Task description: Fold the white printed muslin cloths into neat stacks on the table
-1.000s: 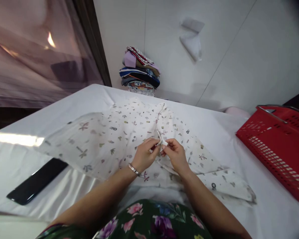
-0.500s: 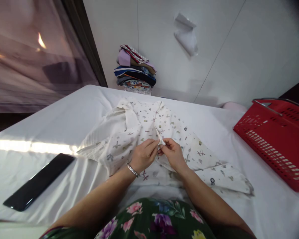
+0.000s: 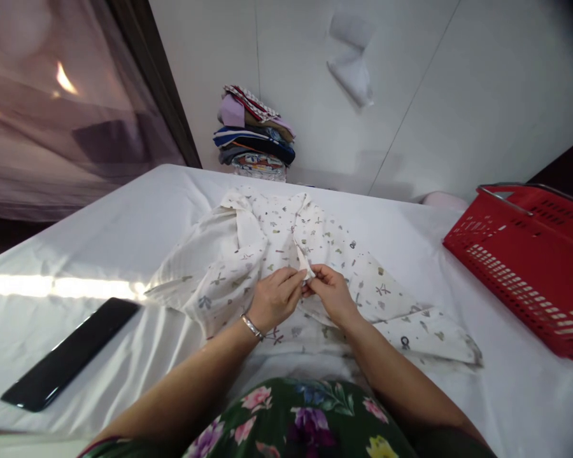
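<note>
A: Anything change with that white, leaf-printed fabric shirt?
B: Yeah, its left part's flopped inward, paler side showing. Still lying on the white cloth-covered table tho.
A: Fingers?
B: Left hand and right hand both pinching its middle edge, so work's staying there.

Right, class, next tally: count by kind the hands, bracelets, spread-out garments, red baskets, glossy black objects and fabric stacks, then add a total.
Left hand and right hand: 2
Bracelet: 1
Printed garment: 1
Red basket: 1
Glossy black object: 1
Fabric stack: 1
Total: 7
</note>
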The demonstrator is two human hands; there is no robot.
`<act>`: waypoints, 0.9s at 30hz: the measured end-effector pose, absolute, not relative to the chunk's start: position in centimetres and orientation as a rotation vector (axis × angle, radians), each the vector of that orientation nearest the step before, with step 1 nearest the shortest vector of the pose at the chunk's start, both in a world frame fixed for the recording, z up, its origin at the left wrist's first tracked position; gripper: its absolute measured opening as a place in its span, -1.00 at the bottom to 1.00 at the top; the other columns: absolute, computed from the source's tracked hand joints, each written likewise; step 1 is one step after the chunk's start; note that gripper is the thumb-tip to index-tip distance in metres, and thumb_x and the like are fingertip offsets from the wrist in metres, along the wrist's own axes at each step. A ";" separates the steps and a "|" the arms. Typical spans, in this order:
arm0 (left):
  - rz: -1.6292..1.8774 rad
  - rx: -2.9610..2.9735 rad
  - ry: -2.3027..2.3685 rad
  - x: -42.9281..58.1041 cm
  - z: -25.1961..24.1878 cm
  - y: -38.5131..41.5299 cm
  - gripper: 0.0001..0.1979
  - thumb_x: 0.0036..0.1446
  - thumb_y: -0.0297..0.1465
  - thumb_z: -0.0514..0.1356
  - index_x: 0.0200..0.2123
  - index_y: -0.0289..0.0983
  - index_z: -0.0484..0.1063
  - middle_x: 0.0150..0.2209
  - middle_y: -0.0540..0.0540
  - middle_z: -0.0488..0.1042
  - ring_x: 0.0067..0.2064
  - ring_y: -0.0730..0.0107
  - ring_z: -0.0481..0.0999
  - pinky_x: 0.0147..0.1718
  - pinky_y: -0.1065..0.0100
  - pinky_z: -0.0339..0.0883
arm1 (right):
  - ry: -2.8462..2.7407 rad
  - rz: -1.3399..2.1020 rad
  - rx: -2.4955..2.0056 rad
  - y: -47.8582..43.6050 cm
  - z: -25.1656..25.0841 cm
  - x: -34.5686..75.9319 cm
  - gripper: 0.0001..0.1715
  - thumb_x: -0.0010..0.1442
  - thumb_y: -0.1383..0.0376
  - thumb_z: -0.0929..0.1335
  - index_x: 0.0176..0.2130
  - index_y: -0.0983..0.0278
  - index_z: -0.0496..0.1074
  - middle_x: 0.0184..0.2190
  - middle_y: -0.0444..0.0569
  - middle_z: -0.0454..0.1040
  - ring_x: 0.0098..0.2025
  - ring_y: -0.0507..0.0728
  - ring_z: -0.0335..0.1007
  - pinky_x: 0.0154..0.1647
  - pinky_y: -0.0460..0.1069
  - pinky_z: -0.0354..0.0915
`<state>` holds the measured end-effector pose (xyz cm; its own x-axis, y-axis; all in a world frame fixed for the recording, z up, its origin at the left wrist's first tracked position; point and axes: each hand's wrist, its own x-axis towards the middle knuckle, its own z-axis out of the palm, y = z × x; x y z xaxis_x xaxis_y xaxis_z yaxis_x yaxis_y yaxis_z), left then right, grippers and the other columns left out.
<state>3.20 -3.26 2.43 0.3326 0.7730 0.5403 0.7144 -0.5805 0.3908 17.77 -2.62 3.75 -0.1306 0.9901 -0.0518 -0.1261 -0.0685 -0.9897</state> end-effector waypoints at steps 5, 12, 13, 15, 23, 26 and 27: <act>1.110 2.427 1.389 3.5 2.5 -3.3 -0.65 0.15 -0.42 0.00 0.01 -0.21 0.33 -0.19 -0.14 0.41 -0.21 0.37 0.42 -0.28 0.38 0.34 | -1.224 1.394 -1.117 -3.1 4.6 17.8 -0.63 -0.07 0.27 0.35 -0.19 0.29 0.41 -0.56 -0.19 0.37 -0.50 0.00 0.29 -0.41 -0.08 0.31; 1.158 2.194 1.117 3.6 2.9 -3.6 -0.58 0.09 -0.47 0.03 0.06 -0.22 0.28 -0.22 -0.12 0.36 -0.25 0.40 0.40 -0.25 0.36 0.33 | -1.388 1.170 -1.217 -3.1 4.1 18.0 -0.61 0.04 0.20 0.33 -0.12 0.28 0.40 -0.45 -0.13 0.39 -0.42 0.03 0.27 -0.39 -0.09 0.25; 1.159 2.129 1.073 3.5 2.9 -3.5 -0.58 0.09 -0.48 0.03 0.05 -0.21 0.29 -0.23 -0.11 0.36 -0.27 0.42 0.40 -0.26 0.38 0.34 | -1.412 1.138 -1.220 -3.0 3.9 18.1 -0.64 0.05 0.20 0.32 -0.13 0.27 0.41 -0.43 -0.12 0.40 -0.42 0.04 0.28 -0.37 -0.08 0.26; 1.170 2.002 1.043 3.4 2.8 -3.3 -0.63 0.10 -0.48 0.03 0.00 -0.20 0.34 -0.26 -0.09 0.37 -0.29 0.45 0.40 -0.29 0.40 0.34 | -1.455 1.089 -1.208 -2.7 3.8 18.5 -0.69 0.09 0.19 0.29 -0.16 0.25 0.42 -0.43 -0.10 0.40 -0.42 0.05 0.27 -0.37 -0.07 0.25; 1.241 1.819 1.259 2.2 4.1 -1.3 -0.78 0.11 -0.39 0.05 -0.22 -0.24 0.45 -0.31 -0.05 0.45 -0.40 0.50 0.39 -0.41 0.44 0.31 | -1.571 0.844 -1.247 -3.3 8.6 24.3 -0.72 0.13 0.13 0.26 -0.21 0.24 0.37 -0.45 -0.10 0.37 -0.41 0.07 0.26 -0.41 -0.09 0.22; 1.136 1.884 1.328 1.9 6.1 -0.3 -0.78 0.09 -0.34 0.06 -0.25 -0.22 0.47 -0.30 -0.05 0.47 -0.38 0.46 0.42 -0.41 0.44 0.33 | -1.547 0.784 -1.243 -4.1 10.8 28.2 -0.72 0.11 0.14 0.29 -0.20 0.23 0.37 -0.39 -0.09 0.39 -0.37 0.08 0.27 -0.39 -0.08 0.23; 1.091 1.917 1.347 1.9 6.7 0.1 -0.77 0.08 -0.33 0.06 -0.26 -0.21 0.47 -0.29 -0.05 0.47 -0.36 0.45 0.43 -0.40 0.43 0.34 | -1.517 0.761 -1.233 -4.5 11.5 29.5 -0.72 0.09 0.14 0.31 -0.20 0.22 0.38 -0.38 -0.09 0.40 -0.36 0.08 0.28 -0.39 -0.08 0.24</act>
<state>1.94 0.06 6.71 0.1685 0.9379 0.3034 0.4914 -0.3467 0.7989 29.51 -4.45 11.47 0.0162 0.9524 0.3044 0.3254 0.2829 -0.9023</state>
